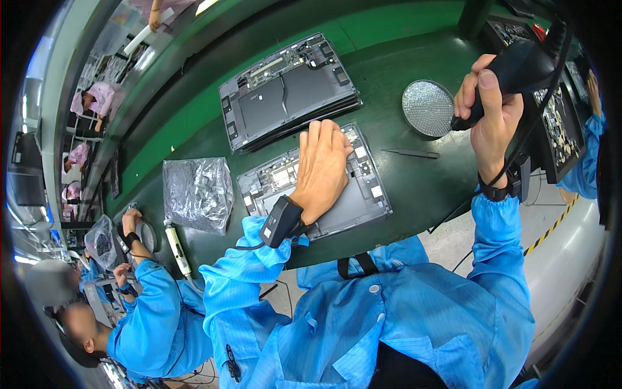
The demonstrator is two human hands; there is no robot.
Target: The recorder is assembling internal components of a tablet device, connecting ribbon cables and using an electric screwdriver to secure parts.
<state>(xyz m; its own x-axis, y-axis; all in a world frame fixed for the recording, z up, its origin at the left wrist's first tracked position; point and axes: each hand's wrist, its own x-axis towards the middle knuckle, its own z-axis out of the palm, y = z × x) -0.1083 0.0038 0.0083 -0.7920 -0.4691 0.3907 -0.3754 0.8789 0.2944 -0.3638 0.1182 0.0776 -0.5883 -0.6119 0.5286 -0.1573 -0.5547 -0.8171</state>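
My left hand [322,170] lies flat with fingers stretched out over an opened laptop base [350,206], whose boards and dark battery area show around it. In my right hand [490,107] is a black corded electric screwdriver [518,70], its narrow end close to a round dish [427,108] filled with small shiny pieces, probably screws. I cannot tell whether the tip touches them. Dark tweezers [411,153] rest between the laptop base and my right arm. Beyond my left hand sits a stack of similar laptop bases [283,91].
On the green table [414,194], a clear plastic bag [197,194] and a pale green handheld tool [176,251] lie at left. A co-worker in blue [155,318] sits further left. A black tray of small parts [560,126] stands at right; the screwdriver's cable [541,110] hangs beside my right wrist.
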